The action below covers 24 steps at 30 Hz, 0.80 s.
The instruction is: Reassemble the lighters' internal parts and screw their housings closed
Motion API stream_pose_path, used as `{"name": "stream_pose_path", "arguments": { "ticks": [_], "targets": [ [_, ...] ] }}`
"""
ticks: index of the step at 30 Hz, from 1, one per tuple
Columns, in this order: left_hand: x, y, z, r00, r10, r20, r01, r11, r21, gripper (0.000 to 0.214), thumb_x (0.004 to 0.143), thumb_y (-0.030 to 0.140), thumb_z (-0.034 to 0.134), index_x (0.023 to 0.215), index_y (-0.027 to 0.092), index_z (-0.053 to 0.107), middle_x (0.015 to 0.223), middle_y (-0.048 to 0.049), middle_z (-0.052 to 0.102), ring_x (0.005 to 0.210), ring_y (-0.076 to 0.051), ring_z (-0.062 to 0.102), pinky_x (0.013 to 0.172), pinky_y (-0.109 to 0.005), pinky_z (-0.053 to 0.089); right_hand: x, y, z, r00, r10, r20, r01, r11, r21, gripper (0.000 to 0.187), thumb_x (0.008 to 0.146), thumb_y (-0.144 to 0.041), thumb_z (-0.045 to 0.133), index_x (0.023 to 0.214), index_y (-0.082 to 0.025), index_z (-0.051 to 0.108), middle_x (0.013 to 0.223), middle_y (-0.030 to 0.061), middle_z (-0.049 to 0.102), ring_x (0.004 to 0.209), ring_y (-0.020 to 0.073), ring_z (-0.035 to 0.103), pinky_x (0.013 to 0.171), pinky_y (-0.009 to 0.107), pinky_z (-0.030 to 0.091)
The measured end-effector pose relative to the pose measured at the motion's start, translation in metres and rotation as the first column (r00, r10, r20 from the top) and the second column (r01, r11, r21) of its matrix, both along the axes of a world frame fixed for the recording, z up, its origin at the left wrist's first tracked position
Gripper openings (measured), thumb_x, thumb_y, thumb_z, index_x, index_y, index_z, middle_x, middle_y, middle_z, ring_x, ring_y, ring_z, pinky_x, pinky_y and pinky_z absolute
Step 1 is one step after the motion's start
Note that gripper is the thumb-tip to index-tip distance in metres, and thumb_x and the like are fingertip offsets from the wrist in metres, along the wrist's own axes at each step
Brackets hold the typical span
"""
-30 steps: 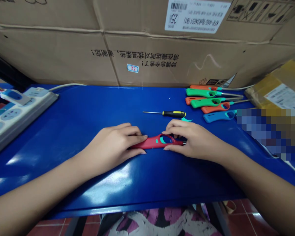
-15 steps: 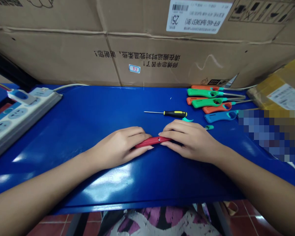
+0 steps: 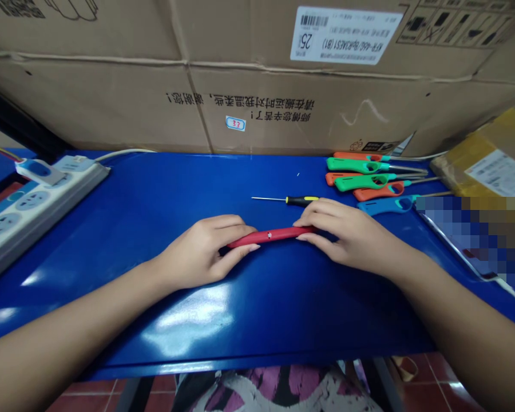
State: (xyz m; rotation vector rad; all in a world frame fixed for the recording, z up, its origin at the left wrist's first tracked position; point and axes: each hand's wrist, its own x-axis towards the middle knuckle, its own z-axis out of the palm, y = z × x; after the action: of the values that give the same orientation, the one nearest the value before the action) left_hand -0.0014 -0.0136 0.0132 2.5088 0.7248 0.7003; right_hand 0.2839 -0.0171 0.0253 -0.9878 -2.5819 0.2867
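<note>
Red lighter [image 3: 277, 235] lies between left hand [image 3: 206, 249] and right hand [image 3: 349, 234], both hands gripping it toward opposite ends

White glare pools on the glossy blue tabletop [image 3: 292, 320] nearer the wearer than the left hand [image 3: 206, 249]. Pixelation masks a patch outward of the right hand [image 3: 339, 234].

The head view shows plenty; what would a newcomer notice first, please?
Probably the red lighter, gripped near picture centre by the left hand and right hand. Next, the bright lighters clustered on the table, far right. Then the big cardboard box across the back.
</note>
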Motion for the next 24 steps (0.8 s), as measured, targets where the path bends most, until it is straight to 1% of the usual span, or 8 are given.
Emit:
{"name": "stream_pose_path", "arguments": {
  "ticks": [6, 11, 14, 17, 19, 20, 21, 24],
  "targets": [
    [-0.004, -0.001, 0.002, 0.999, -0.001, -0.034, 0.003, 0.998, 0.064, 0.026, 0.101, 0.023, 0.054, 0.116, 0.009, 0.069, 0.09, -0.0086, 0.068, 0.08, -0.017, 0.062, 0.076, -0.029, 0.051, -0.004, -0.002, -0.002, 0.997, -0.03, 0.078, 0.03, 1.0, -0.003, 0.013, 0.1, -0.021, 0.048, 0.098, -0.016, 0.059, 0.096, 0.0102, 0.059, 0.089, 0.0238, 0.058, 0.077, 0.037, 0.051],
    [-0.002, -0.002, 0.003, 0.986, 0.168, 0.012, -0.164, 0.975, -0.151, 0.031, 0.101, 0.032, 0.055, 0.124, 0.017, 0.068, 0.099, -0.0059, 0.074, 0.083, -0.016, 0.068, 0.077, -0.026, 0.053, 0.0, 0.003, -0.001, 0.997, -0.065, 0.042, 0.069, 0.992, -0.101, 0.016, 0.101, -0.021, 0.046, 0.101, -0.017, 0.061, 0.099, 0.0094, 0.061, 0.09, 0.0229, 0.061, 0.081, 0.037, 0.052],
    [0.004, 0.0, 0.002, 0.932, 0.347, 0.109, -0.256, 0.839, -0.48, 0.035, 0.101, 0.039, 0.053, 0.125, 0.019, 0.068, 0.081, -0.0019, 0.074, 0.062, -0.011, 0.065, 0.062, -0.021, 0.054, 0.003, 0.006, -0.003, 0.998, -0.064, 0.009, 0.065, 0.993, -0.102, 0.023, 0.103, -0.026, 0.043, 0.113, -0.017, 0.063, 0.108, 0.011, 0.066, 0.102, 0.0237, 0.064, 0.09, 0.038, 0.053],
    [0.011, 0.001, 0.0, 0.876, 0.451, 0.169, -0.169, 0.616, -0.769, 0.036, 0.099, 0.041, 0.056, 0.121, 0.015, 0.068, 0.075, -0.0026, 0.073, 0.055, -0.01, 0.063, 0.057, -0.021, 0.055, -0.002, 0.004, -0.007, 1.0, -0.002, 0.018, 0.002, 1.0, -0.027, 0.045, 0.097, -0.045, 0.057, 0.133, -0.017, 0.058, 0.122, 0.0132, 0.067, 0.114, 0.0267, 0.064, 0.094, 0.04, 0.054],
    [0.014, 0.0, -0.002, 0.872, 0.455, 0.182, -0.101, 0.53, -0.842, 0.038, 0.099, 0.042, 0.055, 0.119, 0.012, 0.067, 0.078, -0.0049, 0.074, 0.057, -0.012, 0.066, 0.057, -0.023, 0.057, -0.008, 0.001, -0.01, 0.999, 0.034, 0.036, -0.035, 0.999, 0.039, 0.055, 0.095, -0.048, 0.061, 0.14, -0.018, 0.055, 0.127, 0.0141, 0.067, 0.115, 0.0268, 0.065, 0.092, 0.04, 0.057],
    [0.015, -0.001, -0.002, 0.881, 0.431, 0.194, -0.082, 0.544, -0.835, 0.04, 0.101, 0.043, 0.051, 0.119, 0.011, 0.066, 0.077, -0.0055, 0.074, 0.058, -0.013, 0.067, 0.058, -0.024, 0.058, -0.011, -0.001, -0.012, 0.999, 0.039, 0.038, -0.042, 0.997, 0.066, 0.052, 0.097, -0.046, 0.059, 0.14, -0.017, 0.055, 0.127, 0.0143, 0.067, 0.114, 0.0261, 0.066, 0.09, 0.039, 0.058],
    [0.014, -0.002, -0.003, 0.897, 0.39, 0.206, -0.08, 0.603, -0.794, 0.041, 0.103, 0.044, 0.048, 0.119, 0.011, 0.066, 0.078, -0.0061, 0.073, 0.061, -0.014, 0.069, 0.061, -0.025, 0.06, -0.013, -0.002, -0.013, 0.999, 0.036, 0.029, -0.039, 0.996, 0.084, 0.046, 0.099, -0.041, 0.055, 0.139, -0.017, 0.056, 0.126, 0.0142, 0.067, 0.112, 0.025, 0.067, 0.089, 0.038, 0.058],
    [0.011, -0.005, -0.002, 0.953, 0.231, 0.197, -0.125, 0.89, -0.439, 0.038, 0.099, 0.043, 0.056, 0.122, 0.014, 0.066, 0.098, -0.0091, 0.075, 0.08, -0.017, 0.073, 0.075, -0.029, 0.062, -0.016, -0.004, -0.016, 0.998, 0.019, -0.052, -0.013, 0.995, 0.098, 0.036, 0.102, -0.031, 0.049, 0.132, -0.016, 0.061, 0.12, 0.0131, 0.071, 0.107, 0.0223, 0.069, 0.088, 0.036, 0.059]
  ]
}}
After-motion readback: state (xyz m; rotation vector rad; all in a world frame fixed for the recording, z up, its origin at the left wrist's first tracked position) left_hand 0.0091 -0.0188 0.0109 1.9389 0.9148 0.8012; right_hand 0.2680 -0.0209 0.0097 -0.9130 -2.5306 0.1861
